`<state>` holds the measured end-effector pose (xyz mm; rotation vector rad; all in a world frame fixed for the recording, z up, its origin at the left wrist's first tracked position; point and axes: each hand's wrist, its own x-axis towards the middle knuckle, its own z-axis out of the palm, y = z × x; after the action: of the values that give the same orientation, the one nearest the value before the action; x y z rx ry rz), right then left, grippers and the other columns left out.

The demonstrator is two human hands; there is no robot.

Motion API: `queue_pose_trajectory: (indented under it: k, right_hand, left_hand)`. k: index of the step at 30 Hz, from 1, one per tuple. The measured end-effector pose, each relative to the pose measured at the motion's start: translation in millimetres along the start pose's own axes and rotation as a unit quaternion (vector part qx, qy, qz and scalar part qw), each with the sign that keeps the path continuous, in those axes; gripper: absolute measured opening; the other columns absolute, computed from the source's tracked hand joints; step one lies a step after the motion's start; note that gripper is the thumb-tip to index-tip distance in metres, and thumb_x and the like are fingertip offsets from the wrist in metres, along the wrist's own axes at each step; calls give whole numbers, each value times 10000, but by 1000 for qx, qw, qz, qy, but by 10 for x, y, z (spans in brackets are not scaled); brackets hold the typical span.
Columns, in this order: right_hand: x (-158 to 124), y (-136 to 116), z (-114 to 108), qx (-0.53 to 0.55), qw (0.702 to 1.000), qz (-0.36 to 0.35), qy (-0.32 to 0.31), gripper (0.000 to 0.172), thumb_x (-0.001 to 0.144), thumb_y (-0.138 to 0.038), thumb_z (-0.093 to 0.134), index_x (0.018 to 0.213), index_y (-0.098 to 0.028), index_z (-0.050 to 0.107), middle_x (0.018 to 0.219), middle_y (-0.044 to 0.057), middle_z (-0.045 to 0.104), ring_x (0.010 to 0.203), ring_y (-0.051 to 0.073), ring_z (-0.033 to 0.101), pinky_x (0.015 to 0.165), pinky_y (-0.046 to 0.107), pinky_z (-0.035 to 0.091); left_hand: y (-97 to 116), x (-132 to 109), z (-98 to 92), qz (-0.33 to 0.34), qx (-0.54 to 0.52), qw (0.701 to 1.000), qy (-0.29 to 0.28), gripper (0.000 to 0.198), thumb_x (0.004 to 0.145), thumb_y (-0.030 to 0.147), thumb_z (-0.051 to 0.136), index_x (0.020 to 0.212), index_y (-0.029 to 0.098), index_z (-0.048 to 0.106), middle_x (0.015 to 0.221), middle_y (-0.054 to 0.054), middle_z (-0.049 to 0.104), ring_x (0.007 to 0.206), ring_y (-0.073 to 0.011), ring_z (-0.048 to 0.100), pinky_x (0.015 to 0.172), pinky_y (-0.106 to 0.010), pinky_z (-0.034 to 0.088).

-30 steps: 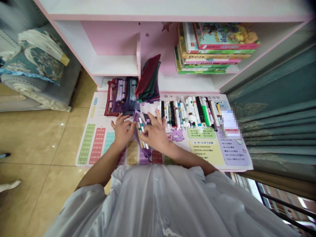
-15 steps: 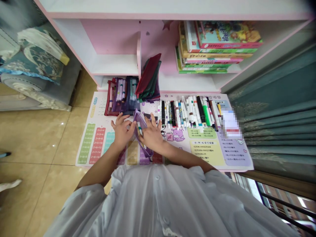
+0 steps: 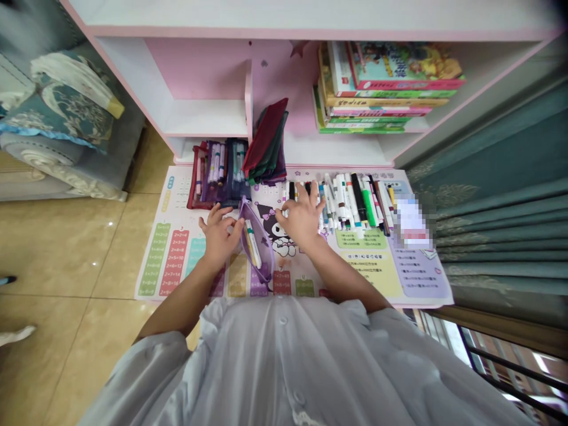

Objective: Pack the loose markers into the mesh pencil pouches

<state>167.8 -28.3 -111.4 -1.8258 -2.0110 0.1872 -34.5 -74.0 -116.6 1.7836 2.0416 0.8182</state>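
Note:
My left hand (image 3: 217,239) rests at the near-left side of a purple mesh pencil pouch (image 3: 257,251), its thumb on the pouch's rim. Several white-bodied markers lie inside the pouch, which sits flat on a printed desk mat (image 3: 162,260). My right hand (image 3: 302,216) is away from the pouch, with fingers spread, and its fingertips reach the left end of a long row of felt-tip markers (image 3: 352,204). The hand covers part of that row, and nothing shows in its fingers.
Behind the mat's markers, mesh pouches holding pens (image 3: 217,174) stand next to a folded stack of dark red and green pouches (image 3: 266,142). A white-and-pink shelf unit (image 3: 199,112) with stacked books (image 3: 386,89) rises beyond. A curtain hangs right; tiled floor lies left.
My right hand has left the pouch and moved right and forward to the marker row. The pouch now shows fully, with markers inside. My left hand has barely moved.

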Motion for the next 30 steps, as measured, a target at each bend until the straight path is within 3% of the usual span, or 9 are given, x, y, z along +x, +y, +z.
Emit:
queue_pose_trajectory:
  k: [9, 23, 30]
  right_hand:
    - [59, 153, 133, -62, 996, 28, -56, 221, 820, -315, 697, 973, -170, 764, 1582, 167, 376, 1508, 489, 116, 1082, 795, 202]
    - [53, 64, 252, -83, 991, 0, -104, 261, 835, -297, 617, 941, -120, 776, 1592, 187, 365, 1514, 457, 129, 1107, 768, 187]
    - [-29, -53, 30, 9, 999, -9, -43, 157, 762, -262, 637, 697, -156, 731, 1562, 154, 424, 1518, 439, 160, 1128, 731, 183]
  left_hand:
    - [9, 1, -2, -1, -5, 1000, -1, 296, 872, 339, 621, 615, 196, 590, 1241, -74, 693, 1403, -324, 444, 1138, -721, 164]
    - [29, 3, -28, -4, 2, 1000, -12, 292, 876, 346, 606, 624, 200, 588, 1258, -77, 683, 1412, -322, 433, 1144, -722, 161]
    - [19, -1, -12, -1, 0, 1000, -5, 300, 878, 357, 604, 622, 201, 591, 1254, -71, 688, 1410, -322, 436, 1147, -711, 170]
